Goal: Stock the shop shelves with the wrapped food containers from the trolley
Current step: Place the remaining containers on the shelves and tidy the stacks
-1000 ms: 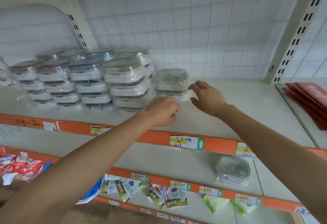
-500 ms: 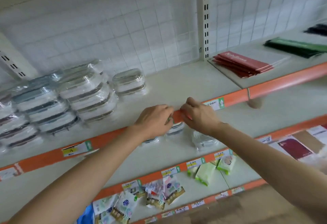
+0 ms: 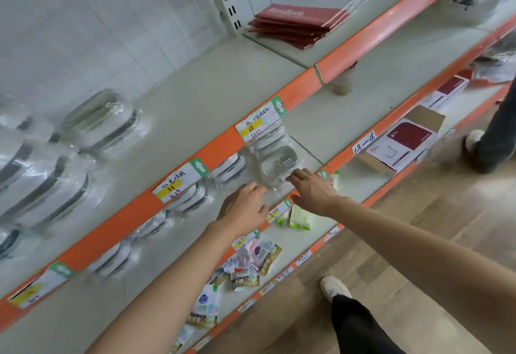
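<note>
A: Where is the wrapped food container [image 3: 275,162] found?
B: It is seen lying flat on the second shelf [image 3: 329,127], just under the orange rail, directly ahead of both hands. Its loose clear wrap is spread toward the shelf's front edge.

A: How is the right hand [image 3: 314,190] held?
B: It is stretched forward, palm down, fingers straight; the fingertips are laid at the near edge of the wrap. Nothing is gripped.

A: And the left hand [image 3: 243,208]?
B: It is placed just left of the container, fingers relaxed and slightly bent, close by the wrap. Whether the plastic is touched cannot be told.

A: What else is stocked?
B: More wrapped containers [image 3: 178,200] are lined along the same shelf to the left, and stacked containers [image 3: 55,174] are set on the upper shelf
</note>
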`<state>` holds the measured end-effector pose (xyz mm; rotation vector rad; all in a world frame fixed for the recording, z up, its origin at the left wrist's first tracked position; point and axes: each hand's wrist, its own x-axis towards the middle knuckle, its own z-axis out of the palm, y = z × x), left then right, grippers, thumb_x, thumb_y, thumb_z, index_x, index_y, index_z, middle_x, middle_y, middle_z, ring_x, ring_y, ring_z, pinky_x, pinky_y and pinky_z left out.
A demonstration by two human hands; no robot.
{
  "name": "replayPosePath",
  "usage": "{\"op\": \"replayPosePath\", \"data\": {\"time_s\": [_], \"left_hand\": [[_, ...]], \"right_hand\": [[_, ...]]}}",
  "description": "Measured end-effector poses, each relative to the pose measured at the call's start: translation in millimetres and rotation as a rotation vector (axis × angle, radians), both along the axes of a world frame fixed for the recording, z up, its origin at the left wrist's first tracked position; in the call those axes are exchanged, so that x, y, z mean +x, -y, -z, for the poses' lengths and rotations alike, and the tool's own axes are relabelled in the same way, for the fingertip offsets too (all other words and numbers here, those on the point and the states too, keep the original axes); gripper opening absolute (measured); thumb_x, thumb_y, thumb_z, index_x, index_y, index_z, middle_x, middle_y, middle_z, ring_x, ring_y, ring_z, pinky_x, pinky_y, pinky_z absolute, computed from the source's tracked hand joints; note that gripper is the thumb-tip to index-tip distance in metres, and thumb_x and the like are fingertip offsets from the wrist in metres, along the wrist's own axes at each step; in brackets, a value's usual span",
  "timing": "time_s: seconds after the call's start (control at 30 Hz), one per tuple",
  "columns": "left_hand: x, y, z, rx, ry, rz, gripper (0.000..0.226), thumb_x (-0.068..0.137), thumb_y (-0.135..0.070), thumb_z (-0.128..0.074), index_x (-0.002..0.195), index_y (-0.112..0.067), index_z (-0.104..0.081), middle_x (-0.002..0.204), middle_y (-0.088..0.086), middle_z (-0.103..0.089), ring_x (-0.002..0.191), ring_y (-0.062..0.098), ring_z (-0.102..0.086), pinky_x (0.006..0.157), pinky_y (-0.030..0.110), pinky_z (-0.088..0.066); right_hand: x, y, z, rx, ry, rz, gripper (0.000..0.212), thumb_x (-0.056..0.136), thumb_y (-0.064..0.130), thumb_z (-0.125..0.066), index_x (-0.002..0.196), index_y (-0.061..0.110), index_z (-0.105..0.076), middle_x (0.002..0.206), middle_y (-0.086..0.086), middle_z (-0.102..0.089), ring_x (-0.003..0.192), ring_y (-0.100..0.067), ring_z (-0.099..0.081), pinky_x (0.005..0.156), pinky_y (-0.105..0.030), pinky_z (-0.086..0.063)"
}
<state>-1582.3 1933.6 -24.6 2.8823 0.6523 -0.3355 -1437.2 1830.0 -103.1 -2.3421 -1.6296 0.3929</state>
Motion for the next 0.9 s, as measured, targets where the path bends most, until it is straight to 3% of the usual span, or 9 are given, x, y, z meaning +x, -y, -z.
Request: {"op": "replayPosePath", "data": {"time_s": [0.3, 0.47, 0.63, 0.8, 0.9], "left_hand": [[28.3, -19.8, 83.1, -0.095, -0.125, -0.072, 0.032, 0.093, -0.022, -0.051, 0.122, -0.013, -0.055, 0.12, 0.004, -0.056, 0.11, 0.021, -0.053, 0.09, 0.037, -0.046], [37.3, -34.5, 106.5, -0.126, -0.152, -0.157, 0.033, 0.092, -0.02, -0.052, 0.123, -0.012, -0.055, 0.118, 0.006, -0.057, 0.108, 0.023, -0.055, 0.088, 0.037, -0.047], [41.7, -44.6, 108.4, -0.145, -0.126, -0.223, 0.036, 0.092, -0.02, -0.052, 0.126, -0.012, -0.055, 0.123, 0.005, -0.057, 0.112, 0.023, -0.054, 0.091, 0.037, -0.046], [41.1, -53.4, 107.6, -0.16, -0.145, -0.245, 0.035, 0.09, -0.021, -0.052, 0.124, -0.011, -0.056, 0.122, 0.006, -0.058, 0.11, 0.024, -0.056, 0.09, 0.039, -0.047], [39.1, -57.5, 108.1, -0.156, -0.151, -0.248, 0.035, 0.091, -0.02, -0.053, 0.124, -0.01, -0.057, 0.123, 0.006, -0.058, 0.111, 0.023, -0.056, 0.091, 0.039, -0.047]], "right_hand": [[54.1, -45.3, 60.6, -0.054, 0.006, 0.071, 0.062, 0.092, 0.034, -0.053, 0.144, 0.01, -0.028, 0.15, -0.006, -0.025, 0.139, -0.023, -0.02, 0.104, -0.036, -0.033], [69.7, -77.3, 76.4, -0.107, -0.031, 0.055, 0.073, 0.093, 0.035, -0.054, 0.15, 0.011, -0.015, 0.159, -0.007, -0.002, 0.145, -0.022, -0.003, 0.111, -0.035, -0.026], [48.2, -77.4, 86.5, -0.1, 0.011, 0.005, 0.061, 0.094, 0.025, -0.049, 0.148, 0.014, -0.023, 0.155, -0.009, -0.012, 0.141, -0.024, -0.014, 0.103, -0.036, -0.035], [28.7, -79.2, 83.5, -0.062, 0.059, -0.054, 0.054, 0.088, 0.018, -0.049, 0.14, 0.017, -0.035, 0.145, -0.008, -0.027, 0.132, -0.024, -0.026, 0.101, -0.037, -0.03], [40.0, -92.3, 80.4, -0.072, 0.066, -0.063, 0.067, 0.089, 0.022, -0.055, 0.147, 0.014, -0.022, 0.155, -0.011, -0.012, 0.142, -0.025, -0.014, 0.111, -0.04, -0.023]]}}
